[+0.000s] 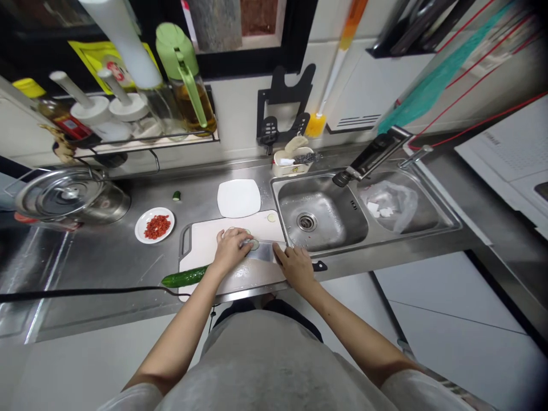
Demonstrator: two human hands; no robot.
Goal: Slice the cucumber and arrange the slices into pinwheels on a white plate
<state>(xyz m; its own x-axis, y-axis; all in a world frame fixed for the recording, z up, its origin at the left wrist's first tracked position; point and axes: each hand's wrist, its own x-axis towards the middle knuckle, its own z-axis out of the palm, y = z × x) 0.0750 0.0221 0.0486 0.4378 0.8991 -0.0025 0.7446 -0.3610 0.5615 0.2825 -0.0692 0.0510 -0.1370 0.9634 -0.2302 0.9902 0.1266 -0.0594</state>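
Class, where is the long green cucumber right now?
In the head view, the long green cucumber lies left of centre, across the left edge of the cutting board, beside the left wrist.

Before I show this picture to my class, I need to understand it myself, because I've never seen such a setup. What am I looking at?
There is no machine at work here, just a person's two bare hands. The single picture comes from a camera worn on that person's head, looking forward and down, so their own arms reach away from you.

The right hand holds a knife, its blade over a chopping board. The left hand rests beside the blade, over thin pale-green slices. A long green cucumber lies partly on the board, near the left forearm.

Beyond the board is a white square plate; to the left, a round plate holds small red pieces.
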